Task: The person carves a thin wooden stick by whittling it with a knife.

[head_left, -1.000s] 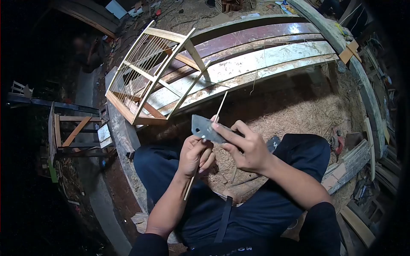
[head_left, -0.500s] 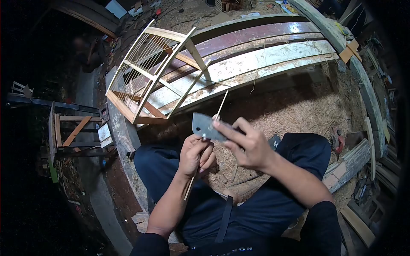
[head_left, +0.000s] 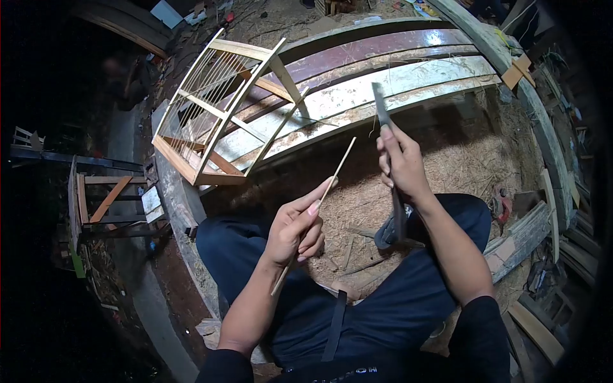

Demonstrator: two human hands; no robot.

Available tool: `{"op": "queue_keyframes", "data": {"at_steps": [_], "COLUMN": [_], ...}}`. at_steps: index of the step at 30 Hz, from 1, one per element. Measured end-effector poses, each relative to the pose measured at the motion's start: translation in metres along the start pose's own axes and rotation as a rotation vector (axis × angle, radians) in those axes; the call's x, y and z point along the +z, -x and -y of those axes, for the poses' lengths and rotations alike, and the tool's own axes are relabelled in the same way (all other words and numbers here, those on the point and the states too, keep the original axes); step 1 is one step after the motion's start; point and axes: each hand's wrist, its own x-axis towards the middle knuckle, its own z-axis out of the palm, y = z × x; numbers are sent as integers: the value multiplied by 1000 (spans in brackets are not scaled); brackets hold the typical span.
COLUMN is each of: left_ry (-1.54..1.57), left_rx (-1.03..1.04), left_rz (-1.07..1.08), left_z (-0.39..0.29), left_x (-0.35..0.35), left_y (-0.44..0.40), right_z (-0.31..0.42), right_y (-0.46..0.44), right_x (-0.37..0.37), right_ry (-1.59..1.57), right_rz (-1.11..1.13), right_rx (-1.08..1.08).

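My left hand [head_left: 292, 231] is closed around a thin bamboo stick [head_left: 346, 156], which slants up and away past my fingertips and comes out below my palm. Apart from the stick, my right hand [head_left: 406, 165] grips a knife [head_left: 380, 105] with a broad grey blade. The blade points up and is seen nearly edge-on, while its dark handle runs down below the hand. Beyond my left hand, a wooden cage frame [head_left: 241, 50] with thin bars along one side leans tilted on the planks.
A low bench of long planks [head_left: 357, 99] stretches across in front of me, with shavings on it. Wood shavings [head_left: 357, 210] cover the ground between my legs. Scrap boards [head_left: 520, 246] lie to the right, and a slatted wooden structure [head_left: 112, 198] stands at left.
My right hand has moved right and up, taking the knife off the stick and turning the blade edge-on. The left hand still holds the stick, now tilted more to the right.
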Motion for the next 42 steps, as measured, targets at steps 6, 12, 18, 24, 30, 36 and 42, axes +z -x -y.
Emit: {"op": "queue_keyframes", "data": {"at_steps": [6,12,18,24,30,36,42], "left_ry": [-130,-166,-215,-329,-366,-335,-314], "left_rx": [-73,-81,-67,-102,-101,-58,-41], "left_rz": [14,-2,3,-1,-17,-51,-45], "left_z": [5,8,14,11,9,14,13], "left_x": [4,4,0,2,-2,-6,-7], "left_y": [-8,-12,-14,-17,-18,-20,-19], "right_z": [47,58,49,44,47,39,33], "right_y": [17,15,14,7,2,11,16], "right_x": [8,6,10,0,-6,-2,0], "right_ry": [-519,-467,-434,-407,-422,-492,-197], "right_rz": [202,204,142,13,-148,-10,82], "right_rx": [235,222,218,150,116,29,10]}}
